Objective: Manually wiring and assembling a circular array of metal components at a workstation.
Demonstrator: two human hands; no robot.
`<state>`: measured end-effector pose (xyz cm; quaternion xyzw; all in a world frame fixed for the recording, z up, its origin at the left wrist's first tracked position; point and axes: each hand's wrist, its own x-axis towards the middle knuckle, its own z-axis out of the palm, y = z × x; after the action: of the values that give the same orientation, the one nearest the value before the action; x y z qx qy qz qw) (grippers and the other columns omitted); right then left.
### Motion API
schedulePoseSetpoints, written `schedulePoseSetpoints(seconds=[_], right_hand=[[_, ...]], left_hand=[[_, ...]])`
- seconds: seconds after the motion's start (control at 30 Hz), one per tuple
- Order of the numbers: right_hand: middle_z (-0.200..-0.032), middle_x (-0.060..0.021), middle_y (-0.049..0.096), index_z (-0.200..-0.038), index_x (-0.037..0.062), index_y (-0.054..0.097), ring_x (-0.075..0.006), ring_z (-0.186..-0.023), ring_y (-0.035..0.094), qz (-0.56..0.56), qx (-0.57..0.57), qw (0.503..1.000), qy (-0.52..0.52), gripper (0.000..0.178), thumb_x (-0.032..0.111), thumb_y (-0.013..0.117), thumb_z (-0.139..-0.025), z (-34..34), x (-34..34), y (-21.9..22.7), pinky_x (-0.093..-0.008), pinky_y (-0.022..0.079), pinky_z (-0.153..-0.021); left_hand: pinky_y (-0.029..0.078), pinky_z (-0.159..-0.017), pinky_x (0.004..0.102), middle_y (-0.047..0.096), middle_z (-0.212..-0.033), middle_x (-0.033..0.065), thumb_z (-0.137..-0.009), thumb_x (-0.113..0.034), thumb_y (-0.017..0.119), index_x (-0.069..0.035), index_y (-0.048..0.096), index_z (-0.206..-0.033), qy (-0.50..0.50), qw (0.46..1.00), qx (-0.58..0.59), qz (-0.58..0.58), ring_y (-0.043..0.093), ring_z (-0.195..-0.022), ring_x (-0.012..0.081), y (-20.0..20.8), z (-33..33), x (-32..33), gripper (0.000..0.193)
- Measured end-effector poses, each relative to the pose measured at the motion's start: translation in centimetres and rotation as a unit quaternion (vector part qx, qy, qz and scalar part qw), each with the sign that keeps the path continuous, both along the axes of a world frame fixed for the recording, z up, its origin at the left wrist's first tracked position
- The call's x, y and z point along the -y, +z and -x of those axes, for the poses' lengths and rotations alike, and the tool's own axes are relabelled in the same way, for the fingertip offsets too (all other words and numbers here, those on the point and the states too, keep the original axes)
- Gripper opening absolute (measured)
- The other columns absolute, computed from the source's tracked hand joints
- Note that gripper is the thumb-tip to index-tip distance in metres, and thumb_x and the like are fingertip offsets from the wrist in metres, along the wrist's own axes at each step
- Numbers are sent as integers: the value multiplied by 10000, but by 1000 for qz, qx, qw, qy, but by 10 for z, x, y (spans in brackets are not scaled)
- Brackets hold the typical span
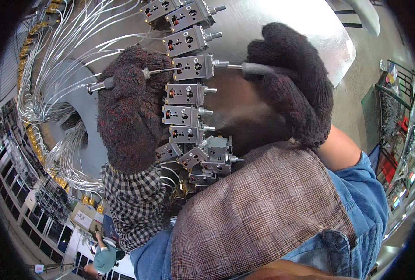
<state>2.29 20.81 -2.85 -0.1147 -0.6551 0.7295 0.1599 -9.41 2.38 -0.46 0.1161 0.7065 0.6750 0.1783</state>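
A row of small silver metal control units with shafts runs down the middle of the metal tabletop. My left hand, in a dark knitted glove, is closed round a thin screwdriver. Its narrow blade reaches to the face of one control unit; whether it sits in a screw is too small to tell. On the other side, my right hand, gloved alike, grips a grey-handled tool. That tool's metal end lines up with the same unit's shaft and seems to meet it.
Bundles of thin white tubes or wires loop off leftward, with brass-coloured fittings along the edge. More units lie close to my body. A round grey plate is at left. Another person is at lower left.
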Motion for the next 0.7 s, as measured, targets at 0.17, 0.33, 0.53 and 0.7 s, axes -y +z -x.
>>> schedulePoseSetpoints(seconds=[0.17,0.33,0.53,0.7], right_hand=[[-1124,-128,557,-1170,48,496,-287,-950,581,-241,28,969,53,483,150,662,-728,-3,-15,-7,-353,486,-771],[-854,-104,609,-1152,-9,493,-145,-670,611,-511,-61,856,50,328,200,484,-899,6,-24,-8,-281,501,-562],[-994,-136,576,-1169,5,490,-169,-761,606,-39,111,992,52,332,156,519,-875,5,-15,15,-282,513,-627],[-1111,-163,548,-1184,17,488,-189,-837,603,66,159,984,55,350,119,548,-855,4,-13,22,-283,523,-681]], left_hand=[[526,-737,320,578,-959,144,-930,-196,443,68,523,-1017,-54,992,-82,73,597,-834,222,-1,4,4,288],[507,-689,289,598,-893,120,-933,-185,437,58,544,-967,-131,881,-324,318,601,-779,198,11,7,0,267],[495,-667,277,605,-867,110,-934,-176,432,47,546,-963,-116,908,-308,259,599,-746,190,4,11,0,252],[515,-756,316,586,-923,137,-932,-160,425,48,525,-1022,0,995,85,-56,595,-841,214,-3,7,4,247]])
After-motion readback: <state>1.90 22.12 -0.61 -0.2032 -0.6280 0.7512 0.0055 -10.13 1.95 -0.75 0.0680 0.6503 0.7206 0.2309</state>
